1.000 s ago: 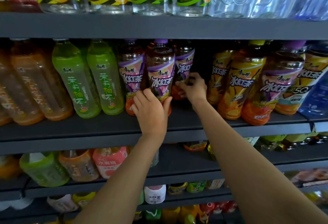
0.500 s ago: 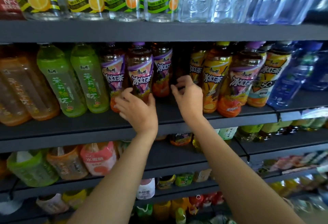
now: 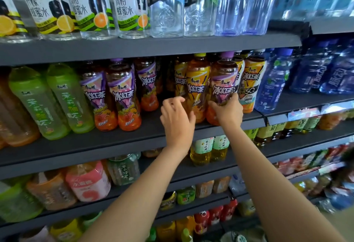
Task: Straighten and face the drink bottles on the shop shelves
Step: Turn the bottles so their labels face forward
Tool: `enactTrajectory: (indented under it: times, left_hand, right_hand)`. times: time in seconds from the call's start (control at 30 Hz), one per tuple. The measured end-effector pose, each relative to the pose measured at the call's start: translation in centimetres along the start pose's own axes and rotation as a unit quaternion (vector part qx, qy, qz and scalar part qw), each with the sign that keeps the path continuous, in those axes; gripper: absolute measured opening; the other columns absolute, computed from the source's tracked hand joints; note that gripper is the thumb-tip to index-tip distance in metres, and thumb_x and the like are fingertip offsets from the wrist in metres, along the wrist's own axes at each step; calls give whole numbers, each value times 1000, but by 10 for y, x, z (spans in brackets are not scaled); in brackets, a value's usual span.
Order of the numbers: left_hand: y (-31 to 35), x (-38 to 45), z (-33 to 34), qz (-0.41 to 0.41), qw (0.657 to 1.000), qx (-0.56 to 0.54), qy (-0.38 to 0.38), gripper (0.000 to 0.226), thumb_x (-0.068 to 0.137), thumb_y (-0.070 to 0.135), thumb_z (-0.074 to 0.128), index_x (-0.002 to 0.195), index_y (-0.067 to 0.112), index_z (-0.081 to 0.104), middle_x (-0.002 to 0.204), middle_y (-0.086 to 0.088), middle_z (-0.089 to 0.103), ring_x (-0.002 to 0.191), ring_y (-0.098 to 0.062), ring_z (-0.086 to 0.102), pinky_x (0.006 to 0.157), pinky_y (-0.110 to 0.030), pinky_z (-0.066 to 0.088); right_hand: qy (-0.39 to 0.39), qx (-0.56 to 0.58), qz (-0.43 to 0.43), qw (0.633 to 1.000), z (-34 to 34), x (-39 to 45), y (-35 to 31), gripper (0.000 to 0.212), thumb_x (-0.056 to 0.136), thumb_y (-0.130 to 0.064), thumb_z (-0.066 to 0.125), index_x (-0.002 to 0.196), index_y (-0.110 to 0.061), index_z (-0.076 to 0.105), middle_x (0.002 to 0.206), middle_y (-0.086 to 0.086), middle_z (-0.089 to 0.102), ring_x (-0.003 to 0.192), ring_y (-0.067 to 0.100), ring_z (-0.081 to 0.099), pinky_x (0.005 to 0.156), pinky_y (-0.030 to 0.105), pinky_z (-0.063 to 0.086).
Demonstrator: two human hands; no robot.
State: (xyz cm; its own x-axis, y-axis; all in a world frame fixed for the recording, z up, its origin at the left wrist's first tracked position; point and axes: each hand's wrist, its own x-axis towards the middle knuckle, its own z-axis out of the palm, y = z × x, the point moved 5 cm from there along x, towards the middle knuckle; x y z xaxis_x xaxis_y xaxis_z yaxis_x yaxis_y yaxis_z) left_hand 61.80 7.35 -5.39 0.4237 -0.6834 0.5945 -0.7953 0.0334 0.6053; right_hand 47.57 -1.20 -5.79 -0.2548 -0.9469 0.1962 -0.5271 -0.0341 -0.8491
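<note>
On the middle shelf (image 3: 134, 140) stand iced tea bottles in rows. My right hand (image 3: 229, 112) grips the lower part of a purple-label tea bottle (image 3: 224, 80), thumb on its left and fingers round its right side. Just left of it, my left hand (image 3: 177, 116) has its fingers curled round the lower left side of a yellow-label tea bottle (image 3: 198, 80). Both bottles stand upright at the shelf's front with their labels facing out. Further left are three more purple-label tea bottles (image 3: 122, 96) and two green tea bottles (image 3: 63, 98).
A white-label tea bottle (image 3: 252, 82) and blue water bottles (image 3: 274, 84) stand right of my right hand. The top shelf (image 3: 153, 46) carries honey water, soda and water bottles. Lower shelves hold more drinks. A dark gap (image 3: 165, 80) lies behind my left hand.
Both hands have left the purple-label bottles on the left and moved right, to the yellow-label bottle and the purple-label one beside it. The view has swung right with them.
</note>
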Motion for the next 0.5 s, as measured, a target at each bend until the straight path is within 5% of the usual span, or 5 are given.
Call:
enactTrajectory:
  times: [0.27,0.5]
  left_hand:
    - [-68,8,-39,-131,988,31,76,36,86,16,63,117,5,48,124,-17,44,116,-31,41,93,-37,33]
    - [-97,10,-61,-175,976,5,129,36,82,9,66,113,0,49,120,-20,45,115,-35,41,91,-37,32]
  right_hand:
    - [83,15,-99,992,0,-63,2,66,76,-40,74,116,0,39,118,16,49,105,37,51,76,41,41]
    - [-34,-4,-205,978,46,-94,-44,71,76,-43,73,126,-3,41,121,12,51,110,31,49,87,41,42]
